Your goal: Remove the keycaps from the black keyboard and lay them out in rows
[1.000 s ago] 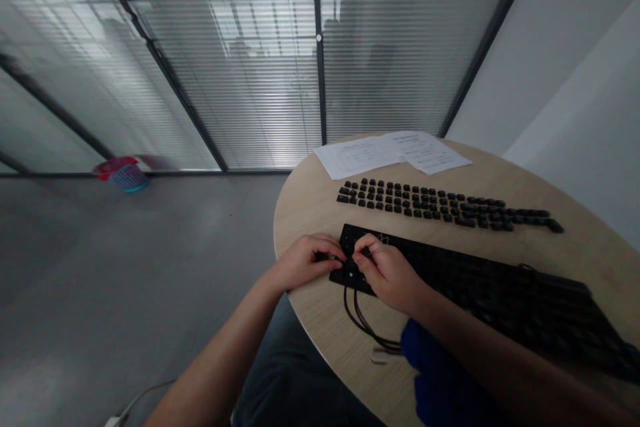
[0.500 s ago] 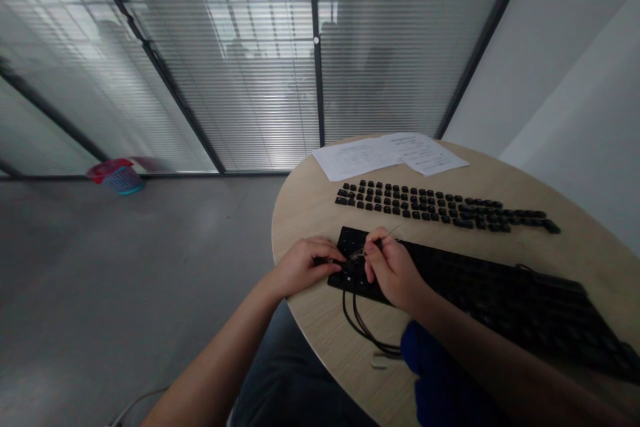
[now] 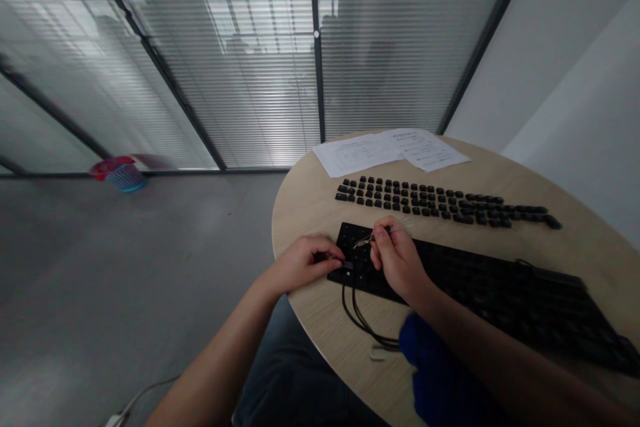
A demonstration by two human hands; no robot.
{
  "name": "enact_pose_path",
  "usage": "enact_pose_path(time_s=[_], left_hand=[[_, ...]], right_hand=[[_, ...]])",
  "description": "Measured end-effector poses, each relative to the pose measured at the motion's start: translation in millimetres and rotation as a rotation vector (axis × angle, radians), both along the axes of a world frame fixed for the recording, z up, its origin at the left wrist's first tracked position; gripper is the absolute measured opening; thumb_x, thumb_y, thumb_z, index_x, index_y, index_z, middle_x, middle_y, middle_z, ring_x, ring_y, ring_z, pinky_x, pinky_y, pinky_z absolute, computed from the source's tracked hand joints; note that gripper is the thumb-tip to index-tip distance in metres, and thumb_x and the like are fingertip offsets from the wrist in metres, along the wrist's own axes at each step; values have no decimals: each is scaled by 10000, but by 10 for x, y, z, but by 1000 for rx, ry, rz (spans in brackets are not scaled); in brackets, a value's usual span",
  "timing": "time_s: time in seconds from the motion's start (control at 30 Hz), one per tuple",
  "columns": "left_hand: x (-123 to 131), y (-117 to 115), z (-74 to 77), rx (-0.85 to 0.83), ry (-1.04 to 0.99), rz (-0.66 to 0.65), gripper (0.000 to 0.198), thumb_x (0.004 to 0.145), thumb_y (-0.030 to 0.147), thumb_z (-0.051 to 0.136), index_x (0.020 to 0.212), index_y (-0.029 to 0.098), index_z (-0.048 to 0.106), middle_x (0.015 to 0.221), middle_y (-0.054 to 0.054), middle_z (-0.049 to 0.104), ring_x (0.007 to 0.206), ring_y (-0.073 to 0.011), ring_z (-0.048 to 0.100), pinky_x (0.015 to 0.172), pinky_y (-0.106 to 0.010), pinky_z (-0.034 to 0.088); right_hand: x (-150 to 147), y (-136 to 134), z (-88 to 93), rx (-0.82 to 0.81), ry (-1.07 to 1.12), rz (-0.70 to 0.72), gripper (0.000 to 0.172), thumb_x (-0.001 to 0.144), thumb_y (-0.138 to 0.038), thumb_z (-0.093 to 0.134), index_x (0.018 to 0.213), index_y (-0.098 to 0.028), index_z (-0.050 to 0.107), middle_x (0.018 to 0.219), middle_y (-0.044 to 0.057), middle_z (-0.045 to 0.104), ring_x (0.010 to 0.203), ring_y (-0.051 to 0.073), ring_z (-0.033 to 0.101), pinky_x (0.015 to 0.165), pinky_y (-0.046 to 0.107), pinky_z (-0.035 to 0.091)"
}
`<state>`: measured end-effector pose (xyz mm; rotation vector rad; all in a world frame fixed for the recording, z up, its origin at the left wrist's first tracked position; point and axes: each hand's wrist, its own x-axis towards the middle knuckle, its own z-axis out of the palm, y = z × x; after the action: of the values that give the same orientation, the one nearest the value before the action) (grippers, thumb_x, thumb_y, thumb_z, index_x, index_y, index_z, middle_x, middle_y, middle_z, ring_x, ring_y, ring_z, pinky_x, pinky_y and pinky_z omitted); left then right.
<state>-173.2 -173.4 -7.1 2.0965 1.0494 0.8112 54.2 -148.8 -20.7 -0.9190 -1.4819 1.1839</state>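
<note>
A black keyboard (image 3: 465, 267) lies slantwise on the round wooden table, with many keycaps off its left part. My left hand (image 3: 311, 263) rests at the keyboard's left end, thumb and fingers closed on something small that I cannot make out. My right hand (image 3: 395, 255) is closed round a thin metal tool (image 3: 363, 241), whose tip hovers over the upper left of the keyboard. Beyond the keyboard, loose black keycaps (image 3: 415, 199) lie in rows. A black cable (image 3: 361, 322) loops from below the keyboard's left end.
Printed papers (image 3: 360, 153) lie at the table's far edge (image 3: 465, 144). Blue cloth (image 3: 435, 367) is under my right forearm, beside a small pale object (image 3: 378, 353). A blue and red basket (image 3: 125, 175) stands on the floor by the glass partition.
My right hand has moved a little to the right and up with the metal tool, away from my left hand. My left hand has barely moved.
</note>
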Motion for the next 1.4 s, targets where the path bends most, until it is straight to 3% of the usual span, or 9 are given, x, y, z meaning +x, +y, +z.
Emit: enact_pose_path(time_s=[0.13, 0.43, 0.73, 1.0, 1.23, 1.4], left_hand=[[9, -7, 27, 28, 44, 1, 94, 924, 248, 707, 970, 192, 766, 910, -40, 752, 858, -170, 672, 820, -314, 515], [36, 21, -96, 73, -3, 120, 50, 903, 227, 734, 918, 202, 775, 902, -41, 758, 863, -181, 673, 808, -333, 525], [27, 79, 100, 260, 113, -89, 128, 994, 242, 652, 925, 202, 752, 909, -29, 789, 847, -164, 693, 856, -341, 505], [-42, 206, -1, 178, 23, -109, 101, 961, 256, 702, 907, 200, 766, 883, -41, 783, 851, -167, 687, 812, -315, 526], [-23, 221, 80, 135, 64, -103, 114, 961, 262, 693, 895, 212, 771, 898, -41, 790, 866, -172, 682, 833, -324, 523], [3, 236, 47, 118, 51, -96, 107, 958, 259, 693, 895, 211, 765, 904, -39, 785, 869, -176, 684, 864, -348, 520]], right_hand=[[5, 5, -12, 0, -4, 7, 285, 1020, -514, 507, 922, -248, 485, 547, -98, 462, 415, 99, 450, 422, 217, 331], [-21, 48, -43, -66, 18, -31, 307, 1005, -553, 514, 949, -254, 475, 594, -93, 467, 406, 93, 449, 393, 208, 337], [-46, 121, -101, -116, -22, -52, 313, 1000, -559, 492, 972, -247, 478, 646, -80, 518, 449, 103, 524, 392, 190, 408], [-59, 106, -64, -144, 1, -61, 318, 987, -563, 508, 992, -245, 482, 662, -77, 529, 450, 109, 540, 383, 193, 446], [-62, 100, -53, -148, 23, -60, 325, 971, -570, 526, 979, -248, 481, 644, -83, 530, 432, 101, 522, 369, 180, 428], [-47, 125, -99, -157, 16, -68, 331, 964, -577, 542, 999, -251, 495, 642, -82, 542, 439, 111, 528, 370, 188, 436]])
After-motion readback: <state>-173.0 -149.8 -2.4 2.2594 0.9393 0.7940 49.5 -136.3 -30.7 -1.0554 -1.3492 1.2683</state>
